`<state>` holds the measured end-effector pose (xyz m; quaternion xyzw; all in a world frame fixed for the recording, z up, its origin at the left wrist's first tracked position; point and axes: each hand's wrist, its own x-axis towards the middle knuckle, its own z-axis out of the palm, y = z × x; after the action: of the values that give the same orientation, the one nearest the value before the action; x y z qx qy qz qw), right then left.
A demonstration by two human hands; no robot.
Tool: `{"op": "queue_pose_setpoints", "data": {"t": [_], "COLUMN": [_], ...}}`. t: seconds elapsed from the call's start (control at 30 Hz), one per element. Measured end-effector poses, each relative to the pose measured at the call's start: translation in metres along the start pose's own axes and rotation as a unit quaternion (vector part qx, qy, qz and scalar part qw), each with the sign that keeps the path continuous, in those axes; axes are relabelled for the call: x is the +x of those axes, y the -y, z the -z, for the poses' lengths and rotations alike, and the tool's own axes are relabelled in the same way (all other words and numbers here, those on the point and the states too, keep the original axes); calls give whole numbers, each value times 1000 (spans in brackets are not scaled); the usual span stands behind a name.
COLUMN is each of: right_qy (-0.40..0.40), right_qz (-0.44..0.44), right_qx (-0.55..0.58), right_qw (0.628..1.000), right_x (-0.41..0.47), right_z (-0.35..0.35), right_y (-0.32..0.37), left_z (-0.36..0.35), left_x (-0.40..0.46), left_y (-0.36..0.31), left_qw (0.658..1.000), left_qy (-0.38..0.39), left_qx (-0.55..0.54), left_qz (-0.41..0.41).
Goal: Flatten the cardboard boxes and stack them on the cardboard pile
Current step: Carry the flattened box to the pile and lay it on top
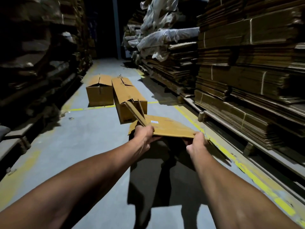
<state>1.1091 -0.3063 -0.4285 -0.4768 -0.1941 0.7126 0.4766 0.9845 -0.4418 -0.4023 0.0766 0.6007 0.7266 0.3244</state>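
I hold a flattened brown cardboard box (166,126) level above the grey floor, in the middle of the view. My left hand (144,134) grips its near left edge, where two flaps (137,112) stick upward. My right hand (196,142) grips the near right corner. Beyond it two assembled boxes stand on the floor: a long one (127,95) and a squarer one (99,90) to its left. Tall piles of flat cardboard (247,83) fill the right side.
The aisle runs between dark cardboard stacks on the left (38,63) and pallet-borne stacks on the right. Plastic-wrapped bundles (165,37) lie on the far right stack. Yellow lines (244,169) mark the grey floor (79,146). My shadow falls on the floor below the held cardboard.
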Motion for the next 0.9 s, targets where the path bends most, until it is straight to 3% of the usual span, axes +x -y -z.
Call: {"op": "queue_pose_setpoints", "data": {"t": [0.1, 0.3, 0.63, 0.9], "right_qy": [-42, 0, 11, 39], "right_qz": [60, 135, 165, 126], "right_qx": [-11, -22, 21, 41], "right_qw": [997, 991, 986, 990], "right_x": [-11, -24, -79, -141], "right_z": [-21, -70, -154, -235], "right_y": [13, 47, 109, 178], "left_z": [-13, -34, -33, -48], "left_x": [-5, -8, 5, 6], "left_y": [-30, -97, -175, -295], "left_qw": [999, 991, 973, 970], "left_qy": [10, -2, 12, -29], "left_qx": [-39, -100, -185, -197], "left_qz": [-36, -94, -137, -141]}}
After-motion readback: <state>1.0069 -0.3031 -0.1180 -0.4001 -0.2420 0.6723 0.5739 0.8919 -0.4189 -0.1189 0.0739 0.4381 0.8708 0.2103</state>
